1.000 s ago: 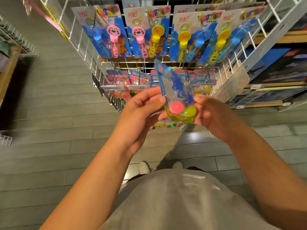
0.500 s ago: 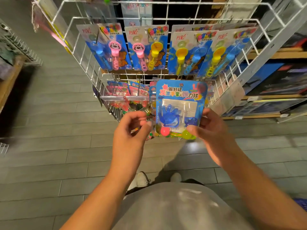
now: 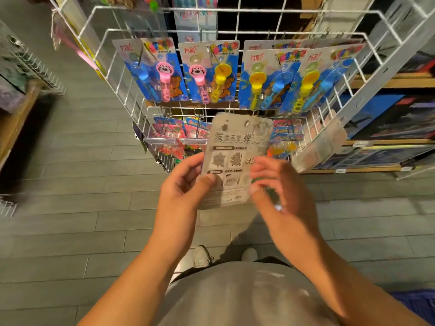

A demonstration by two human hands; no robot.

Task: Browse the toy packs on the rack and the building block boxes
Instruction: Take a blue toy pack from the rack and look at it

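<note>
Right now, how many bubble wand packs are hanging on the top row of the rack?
4 show their fronts: far left, centre left, centre right and far right. More card edges peek out behind the right-hand ones, so extra packs may be hidden.

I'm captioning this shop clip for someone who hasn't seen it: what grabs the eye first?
A grey toy pack held up at centre, its printed back toward the camera, pinched by the left hand with the right hand blurred at its edge. Above hang bright bubble wand packs on a white wire rack.
</note>
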